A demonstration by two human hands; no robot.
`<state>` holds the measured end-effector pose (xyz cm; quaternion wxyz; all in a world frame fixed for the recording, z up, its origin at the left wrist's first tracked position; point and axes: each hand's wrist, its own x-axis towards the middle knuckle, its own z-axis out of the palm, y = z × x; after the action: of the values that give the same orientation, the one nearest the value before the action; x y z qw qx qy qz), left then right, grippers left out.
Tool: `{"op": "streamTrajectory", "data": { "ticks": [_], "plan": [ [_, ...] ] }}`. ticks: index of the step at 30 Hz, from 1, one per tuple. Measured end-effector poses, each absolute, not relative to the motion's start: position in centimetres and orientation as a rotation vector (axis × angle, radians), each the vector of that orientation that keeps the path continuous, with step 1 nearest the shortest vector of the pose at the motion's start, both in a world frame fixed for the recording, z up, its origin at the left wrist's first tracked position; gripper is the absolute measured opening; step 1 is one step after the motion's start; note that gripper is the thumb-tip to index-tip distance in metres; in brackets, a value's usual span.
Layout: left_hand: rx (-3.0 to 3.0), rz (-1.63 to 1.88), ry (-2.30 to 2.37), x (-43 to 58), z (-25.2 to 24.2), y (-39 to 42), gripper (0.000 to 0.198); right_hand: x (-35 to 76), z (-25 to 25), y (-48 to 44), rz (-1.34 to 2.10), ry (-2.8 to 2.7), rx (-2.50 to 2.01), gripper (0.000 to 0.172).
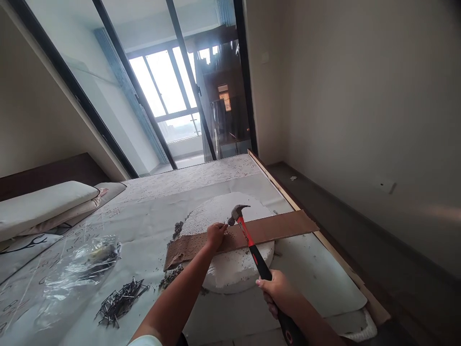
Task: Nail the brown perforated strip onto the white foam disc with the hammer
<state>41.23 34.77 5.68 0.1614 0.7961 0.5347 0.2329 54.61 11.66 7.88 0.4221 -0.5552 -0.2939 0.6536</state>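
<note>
A long brown wooden board (273, 227) lies across a round white foam block (230, 269) on a covered bed. My left hand (215, 235) rests on the board with its fingers pinched together, apparently on a small nail that is too small to make out. My right hand (275, 290) is closed round the black and red handle of a claw hammer (238, 212). The hammer's steel head hovers just above and to the right of my left fingertips. Many nail marks dot the board's left half.
A pile of loose nails (120, 300) lies on the sheet at the lower left, beside a crumpled clear plastic bag (90, 262). Pillows (43, 204) sit at the far left. The bed's wooden edge (288, 194) and dark floor run along the right.
</note>
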Motion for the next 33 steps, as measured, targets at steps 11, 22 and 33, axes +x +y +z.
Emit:
{"op": "streamTrajectory", "data": {
  "ticks": [11,22,33],
  "plan": [
    [2.344,0.622,1.589,41.2,4.9,34.7,0.032,55.1,6.7,11.5,1.537,-0.817,-1.509,0.013],
    [2.247,0.627,1.584,41.0,3.7,34.8,0.031,55.7,11.9,11.7,1.052,-1.282,-1.875,0.015],
    [2.171,0.697,1.515,40.5,3.7,33.8,0.026,53.5,11.9,11.7,1.021,-1.401,-1.918,0.011]
  ]
}}
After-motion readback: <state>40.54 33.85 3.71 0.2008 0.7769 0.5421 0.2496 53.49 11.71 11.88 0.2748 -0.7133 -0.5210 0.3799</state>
